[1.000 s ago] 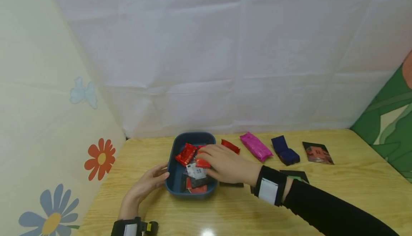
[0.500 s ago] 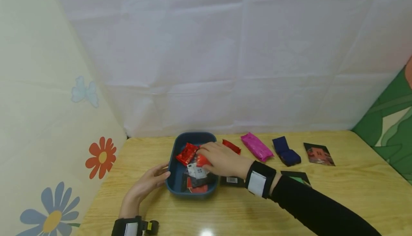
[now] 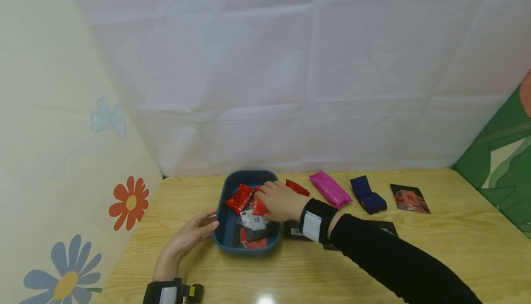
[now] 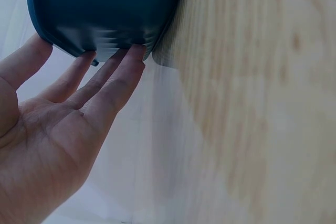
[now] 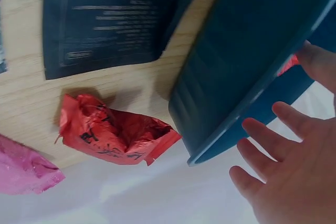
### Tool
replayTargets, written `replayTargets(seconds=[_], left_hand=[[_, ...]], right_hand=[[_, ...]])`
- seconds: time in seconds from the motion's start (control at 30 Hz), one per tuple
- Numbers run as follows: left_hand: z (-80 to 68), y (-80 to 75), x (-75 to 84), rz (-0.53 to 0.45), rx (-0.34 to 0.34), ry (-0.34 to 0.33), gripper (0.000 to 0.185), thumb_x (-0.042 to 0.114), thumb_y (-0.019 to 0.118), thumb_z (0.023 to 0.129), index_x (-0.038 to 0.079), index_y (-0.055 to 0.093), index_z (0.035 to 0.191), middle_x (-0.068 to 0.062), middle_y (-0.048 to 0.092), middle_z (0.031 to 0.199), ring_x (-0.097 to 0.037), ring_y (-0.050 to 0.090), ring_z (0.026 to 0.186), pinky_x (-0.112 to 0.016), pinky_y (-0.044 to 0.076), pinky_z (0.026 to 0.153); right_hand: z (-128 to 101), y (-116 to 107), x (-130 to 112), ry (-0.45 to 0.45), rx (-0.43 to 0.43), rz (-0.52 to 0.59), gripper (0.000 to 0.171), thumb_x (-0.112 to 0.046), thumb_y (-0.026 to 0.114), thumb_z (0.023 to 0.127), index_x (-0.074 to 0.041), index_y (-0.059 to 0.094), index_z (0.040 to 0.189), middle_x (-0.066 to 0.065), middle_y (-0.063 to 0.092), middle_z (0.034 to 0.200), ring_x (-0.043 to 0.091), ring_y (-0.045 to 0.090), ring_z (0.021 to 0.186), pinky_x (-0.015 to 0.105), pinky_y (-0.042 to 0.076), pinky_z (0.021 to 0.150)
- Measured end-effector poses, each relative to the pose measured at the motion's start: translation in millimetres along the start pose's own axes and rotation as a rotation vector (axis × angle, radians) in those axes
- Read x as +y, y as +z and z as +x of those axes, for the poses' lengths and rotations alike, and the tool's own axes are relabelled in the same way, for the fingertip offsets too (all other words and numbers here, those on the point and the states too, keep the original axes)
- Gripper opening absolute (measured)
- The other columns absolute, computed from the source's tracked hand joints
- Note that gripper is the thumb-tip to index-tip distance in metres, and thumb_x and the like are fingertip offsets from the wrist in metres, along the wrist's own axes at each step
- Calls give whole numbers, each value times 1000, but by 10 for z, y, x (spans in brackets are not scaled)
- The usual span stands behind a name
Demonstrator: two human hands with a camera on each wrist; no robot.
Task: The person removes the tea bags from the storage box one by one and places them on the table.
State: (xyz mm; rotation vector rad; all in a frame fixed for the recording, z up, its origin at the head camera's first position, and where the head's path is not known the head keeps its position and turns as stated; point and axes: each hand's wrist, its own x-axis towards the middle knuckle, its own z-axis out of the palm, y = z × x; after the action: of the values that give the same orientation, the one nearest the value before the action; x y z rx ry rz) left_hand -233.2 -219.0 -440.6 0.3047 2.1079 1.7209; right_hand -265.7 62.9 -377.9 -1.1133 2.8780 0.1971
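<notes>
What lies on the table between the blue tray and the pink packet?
A crumpled red packet lies between the tray and the pink packet, on bare table; the head view shows it.

The scene is seen from above and behind by the head view, faced forward and down across the table (image 3: 435,248). The tray (image 4: 105,9) is viewed very closely from low at its outer wall by the left wrist view. The tray's opposite wall is shown closely by the right wrist view.
</notes>
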Motion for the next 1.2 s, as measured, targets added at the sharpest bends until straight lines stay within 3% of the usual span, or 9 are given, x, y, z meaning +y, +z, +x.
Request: replayTargets(seconds=[0.43, 0.83, 1.03, 1.2], left_hand=[[-3, -10, -5, 6, 3, -9, 59, 18, 52, 105, -11, 27, 150, -37, 36, 147, -44, 45, 132, -51, 42, 105], [2, -9, 2, -5, 6, -15, 60, 19, 52, 104, -10, 28, 150, -36, 36, 147, -42, 44, 133, -50, 42, 106], [-6, -5, 7, -9, 2, -8, 60, 20, 53, 104, -10, 28, 150, -36, 36, 147, -43, 44, 132, -50, 42, 106], [-7, 3, 17, -8, 11, -18, 60, 20, 53, 104, -11, 29, 150, -36, 38, 146, -42, 46, 131, -50, 42, 106]], right_hand=[[318, -36, -2, 110, -126, 127, 71, -33, 76, 86, -8, 47, 146, 12, 51, 142, 30, 46, 131, 43, 37, 110], [532, -108, -9, 224, -263, 228, 70, -28, 87, 75, -7, 57, 135, 9, 60, 129, 27, 54, 119, 37, 46, 100], [533, -123, -38, 277, -285, 265, 46, -24, 88, 75, -13, 67, 114, 1, 67, 107, 20, 61, 98, 34, 52, 85], [475, -114, -97, 336, -298, 294, 29, -24, 87, 75, -19, 66, 94, -5, 65, 90, 15, 60, 84, 33, 52, 76]])
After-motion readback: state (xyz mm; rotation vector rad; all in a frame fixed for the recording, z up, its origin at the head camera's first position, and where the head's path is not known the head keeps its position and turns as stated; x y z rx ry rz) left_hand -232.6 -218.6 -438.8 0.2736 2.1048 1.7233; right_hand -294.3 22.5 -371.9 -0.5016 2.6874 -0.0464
